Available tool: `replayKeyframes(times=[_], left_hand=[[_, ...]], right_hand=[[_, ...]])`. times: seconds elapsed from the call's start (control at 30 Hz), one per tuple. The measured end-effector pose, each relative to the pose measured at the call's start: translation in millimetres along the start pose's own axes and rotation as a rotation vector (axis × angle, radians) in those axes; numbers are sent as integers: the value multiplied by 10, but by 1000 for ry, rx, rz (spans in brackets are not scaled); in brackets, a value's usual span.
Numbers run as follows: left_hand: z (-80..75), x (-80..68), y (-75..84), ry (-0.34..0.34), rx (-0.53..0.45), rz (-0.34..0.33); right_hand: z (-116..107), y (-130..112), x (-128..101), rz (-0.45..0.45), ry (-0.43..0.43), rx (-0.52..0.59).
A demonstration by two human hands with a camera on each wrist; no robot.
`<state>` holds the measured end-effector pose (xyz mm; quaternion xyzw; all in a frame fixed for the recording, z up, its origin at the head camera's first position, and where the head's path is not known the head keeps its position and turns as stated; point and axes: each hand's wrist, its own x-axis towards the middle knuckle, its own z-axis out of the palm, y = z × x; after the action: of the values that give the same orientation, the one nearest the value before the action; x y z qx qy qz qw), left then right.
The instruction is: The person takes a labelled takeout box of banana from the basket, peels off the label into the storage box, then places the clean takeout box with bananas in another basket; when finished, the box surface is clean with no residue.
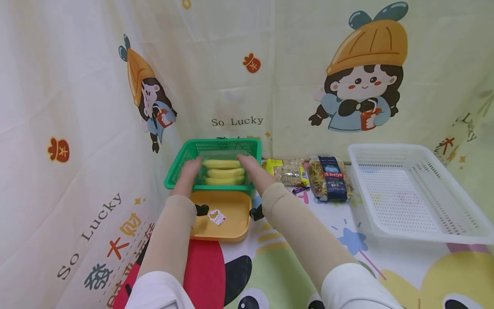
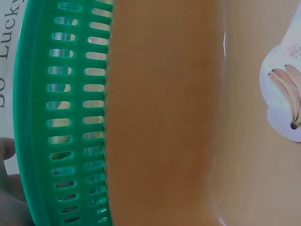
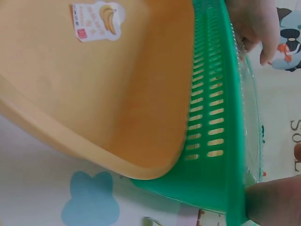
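Note:
A clear plastic box (image 1: 218,155) holding several yellow bananas (image 1: 224,173) is inside the green slotted basket (image 1: 256,148), its rim showing above the basket in the right wrist view. My left hand (image 1: 188,174) grips the box at its left side. On the opposite side my right hand (image 1: 252,170) holds it, the right thumb (image 3: 275,201) beside the basket's rim. Most of the fingers are hidden in the head view. Directly in front of the basket lies an orange tray (image 1: 235,201), with a banana sticker (image 1: 217,217) on its bottom.
Right of the basket lie yellow-and-clear packets (image 1: 287,174), a small purple wrapped item (image 1: 300,189) and a pasta bag (image 1: 331,178). A white slotted basket (image 1: 401,210) stands at the far right. Printed cloth (image 1: 289,90) hangs behind and along the left.

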<state>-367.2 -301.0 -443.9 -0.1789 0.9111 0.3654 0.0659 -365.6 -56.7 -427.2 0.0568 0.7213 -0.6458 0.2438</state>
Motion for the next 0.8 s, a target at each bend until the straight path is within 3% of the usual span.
replayKeyframes(times=[0.33,0.57,0.7,0.8], left_hand=[[78,8,-8,-44,-3,28],[103,-63,22,-66,12,28],[121,-72,6,-55,45,49],[135,-67,-24,3,77,77]], right_hand=[[30,70,11,4,-22,53],[72,94,16,-12,40,-58],[102,108,-15,-92,113,-142],[73,117,-73,-207,119,-145]])
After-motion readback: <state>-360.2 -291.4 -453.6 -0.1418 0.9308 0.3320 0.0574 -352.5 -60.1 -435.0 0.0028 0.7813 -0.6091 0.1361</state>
